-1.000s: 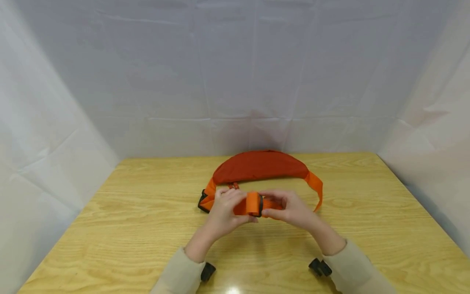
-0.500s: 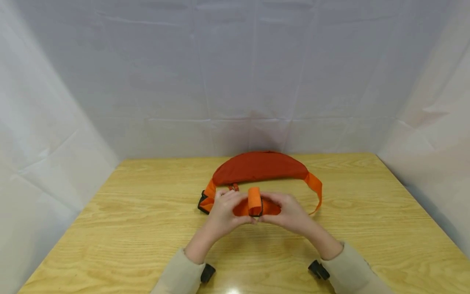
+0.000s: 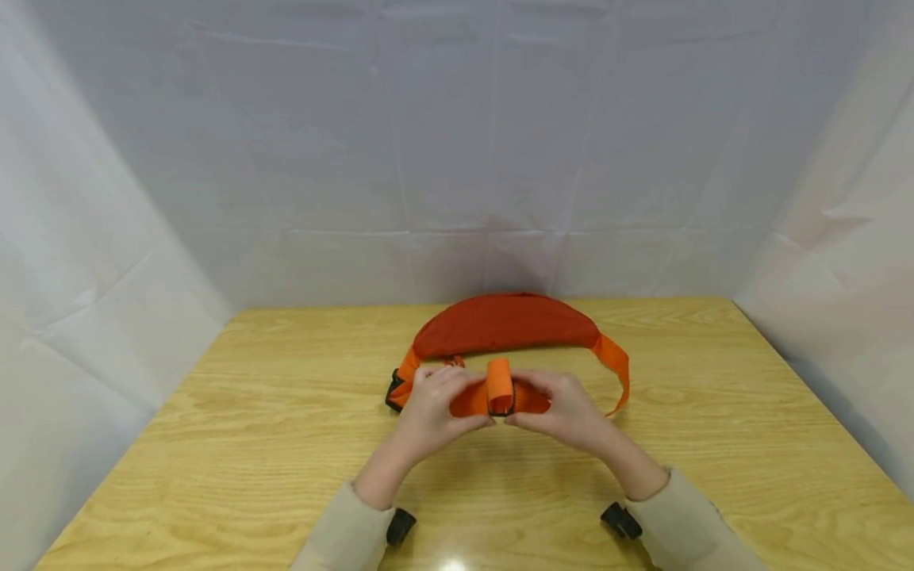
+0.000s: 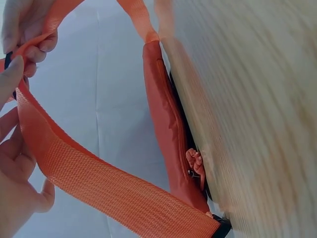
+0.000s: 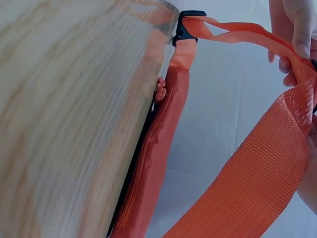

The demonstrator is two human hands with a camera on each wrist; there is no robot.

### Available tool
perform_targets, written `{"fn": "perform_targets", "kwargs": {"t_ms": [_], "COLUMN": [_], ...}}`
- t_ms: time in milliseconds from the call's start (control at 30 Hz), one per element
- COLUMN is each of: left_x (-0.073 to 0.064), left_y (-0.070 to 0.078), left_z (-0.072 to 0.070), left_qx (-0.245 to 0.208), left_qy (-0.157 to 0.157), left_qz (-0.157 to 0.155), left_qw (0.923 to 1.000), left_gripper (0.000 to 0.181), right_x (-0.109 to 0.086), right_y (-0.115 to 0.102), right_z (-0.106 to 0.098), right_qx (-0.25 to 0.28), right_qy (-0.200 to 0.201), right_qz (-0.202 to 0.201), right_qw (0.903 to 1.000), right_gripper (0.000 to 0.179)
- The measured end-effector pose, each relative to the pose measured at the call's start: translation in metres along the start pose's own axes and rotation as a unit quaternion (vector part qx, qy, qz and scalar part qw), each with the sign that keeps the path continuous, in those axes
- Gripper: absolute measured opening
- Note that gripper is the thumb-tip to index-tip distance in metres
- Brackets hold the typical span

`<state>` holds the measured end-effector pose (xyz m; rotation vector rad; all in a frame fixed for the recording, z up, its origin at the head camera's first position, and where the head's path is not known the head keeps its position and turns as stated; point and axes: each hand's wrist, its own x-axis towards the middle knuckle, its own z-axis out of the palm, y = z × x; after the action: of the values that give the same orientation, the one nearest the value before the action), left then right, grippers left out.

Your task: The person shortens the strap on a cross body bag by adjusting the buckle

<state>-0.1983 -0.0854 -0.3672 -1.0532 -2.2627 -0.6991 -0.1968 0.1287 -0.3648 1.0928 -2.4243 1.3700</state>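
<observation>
A dark red waist bag lies at the back of the table, its orange strap lifted toward me. Both hands grip this strap around a black slider, where a short loop of webbing stands up. My left hand pinches it from the left, thumb below and fingers behind. From the right, my right hand pinches it the same way, the thumb tips close together. On the left side of the bag a black buckle joins strap and bag. Fingertips behind the strap are partly hidden.
A light wooden table carries the bag. White sheeting hangs behind and at both sides. A braided zip pull dangles from the bag's front edge. Black wrist cameras sit at both sleeves.
The right hand's thumb has moved in beneath the slider, close to the left thumb. The webbing loop stands a little higher and has shifted slightly right. The bag has stayed in place.
</observation>
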Motion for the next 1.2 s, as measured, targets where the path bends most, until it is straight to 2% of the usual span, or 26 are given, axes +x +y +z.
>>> {"fn": "perform_targets", "kwargs": {"t_ms": [233, 600, 800, 1200], "left_x": [0.001, 0.001, 0.002, 0.002], "left_y": [-0.001, -0.002, -0.003, -0.003], "left_z": [-0.002, -0.007, -0.009, -0.010], "left_qx": [-0.018, -0.027, -0.012, 0.019], "left_qy": [0.005, -0.015, -0.020, -0.011], "left_qz": [0.004, 0.005, 0.016, 0.035], "left_qw": [0.9998, 0.9995, 0.9996, 0.9992], "left_gripper": [0.044, 0.041, 0.039, 0.038], "right_x": [0.000, 0.000, 0.000, 0.000], "right_y": [0.001, 0.002, 0.001, 0.004], "right_z": [0.000, 0.000, 0.000, 0.001], "right_qx": [-0.011, -0.035, -0.043, -0.062], "right_qy": [-0.003, 0.007, 0.012, 0.029], "right_qz": [-0.015, -0.045, -0.052, -0.072], "right_qw": [0.9998, 0.9984, 0.9977, 0.9950], "right_gripper": [0.047, 0.048, 0.048, 0.047]}}
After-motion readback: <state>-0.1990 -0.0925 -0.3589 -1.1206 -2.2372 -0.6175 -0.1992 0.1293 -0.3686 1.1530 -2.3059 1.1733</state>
